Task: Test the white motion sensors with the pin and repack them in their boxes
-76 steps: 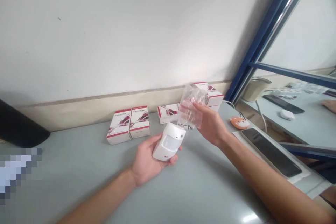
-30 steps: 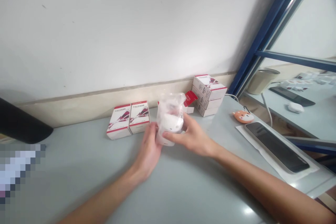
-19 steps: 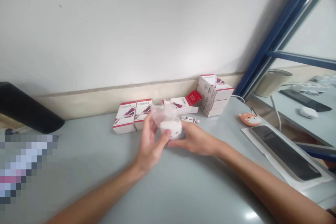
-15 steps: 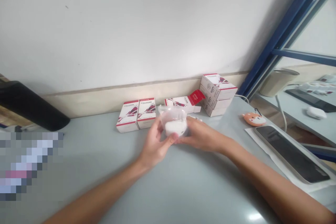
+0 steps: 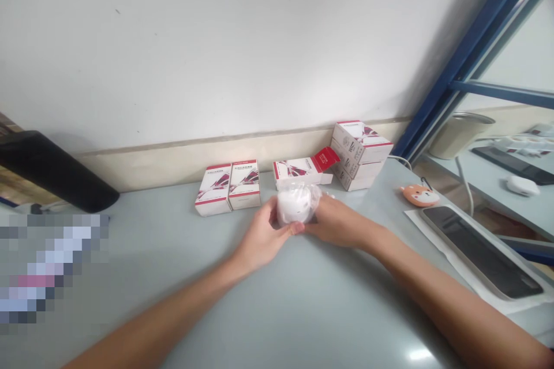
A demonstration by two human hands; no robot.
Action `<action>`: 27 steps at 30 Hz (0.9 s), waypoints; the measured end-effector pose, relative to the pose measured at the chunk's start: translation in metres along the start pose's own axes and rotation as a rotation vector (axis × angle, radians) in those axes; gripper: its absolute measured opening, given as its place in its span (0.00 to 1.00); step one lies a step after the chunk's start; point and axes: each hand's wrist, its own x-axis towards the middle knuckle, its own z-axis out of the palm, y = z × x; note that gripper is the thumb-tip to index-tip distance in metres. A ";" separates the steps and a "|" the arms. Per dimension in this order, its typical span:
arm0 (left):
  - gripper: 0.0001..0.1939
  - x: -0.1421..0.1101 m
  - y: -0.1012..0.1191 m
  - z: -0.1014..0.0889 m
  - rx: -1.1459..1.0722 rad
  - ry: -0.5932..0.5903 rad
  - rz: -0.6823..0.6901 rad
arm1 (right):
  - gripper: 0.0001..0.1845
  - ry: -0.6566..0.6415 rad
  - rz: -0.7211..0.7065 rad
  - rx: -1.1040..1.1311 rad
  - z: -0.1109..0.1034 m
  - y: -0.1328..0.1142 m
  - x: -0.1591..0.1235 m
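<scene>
A rounded white device (image 5: 292,206), wrapped in a clear plastic bag (image 5: 312,195), is held low over the desk between both hands. My left hand (image 5: 269,232) is closed on its left side, with the thumb across the lower front. My right hand (image 5: 332,220) closes on the bag at the right; its fingertips are partly hidden behind the plastic. Just behind the hands lies a red and white carton (image 5: 296,169) with its red end flap (image 5: 326,157) open. Something small and white pokes out beside my right hand, too blurred to name.
Two similar cartons (image 5: 214,189) lie side by side at the left, and several are stacked (image 5: 362,153) at the right by the wall. Farther right are an orange animal-face case (image 5: 419,195) and a phone (image 5: 482,251) on white paper. A black object (image 5: 58,170) leans at far left.
The wrapped device has turned and shifted slightly right in my hands, showing more of its white face. The bag, which stood up above it, is now drawn closer around it.
</scene>
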 end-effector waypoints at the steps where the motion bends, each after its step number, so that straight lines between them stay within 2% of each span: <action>1: 0.27 0.000 0.001 0.000 0.033 -0.018 0.002 | 0.11 -0.003 0.002 0.002 0.000 0.000 0.000; 3: 0.24 -0.001 0.003 0.000 0.111 -0.015 0.012 | 0.10 -0.040 0.020 0.042 -0.003 -0.001 -0.001; 6: 0.20 -0.004 0.006 0.002 0.247 0.056 0.009 | 0.11 -0.085 0.043 0.088 -0.009 0.000 -0.002; 9: 0.24 -0.006 0.006 0.003 0.269 0.087 0.009 | 0.09 -0.073 0.087 -0.017 -0.009 0.003 -0.002; 13: 0.32 -0.005 0.005 0.001 0.107 0.104 0.059 | 0.08 -0.071 0.083 -0.110 0.000 0.001 -0.002; 16: 0.28 -0.002 0.003 -0.001 -0.048 0.056 0.069 | 0.09 -0.084 0.035 -0.048 0.003 -0.002 -0.002; 22: 0.30 -0.004 0.008 0.001 -0.054 0.008 0.008 | 0.14 -0.180 0.027 0.063 -0.009 0.002 -0.004; 24: 0.31 -0.004 0.014 0.000 -0.085 0.061 -0.035 | 0.16 -0.216 0.047 0.126 -0.016 0.001 -0.004; 27: 0.28 0.000 0.026 -0.003 -0.281 0.166 -0.069 | 0.19 -0.173 0.072 0.259 -0.025 -0.003 -0.004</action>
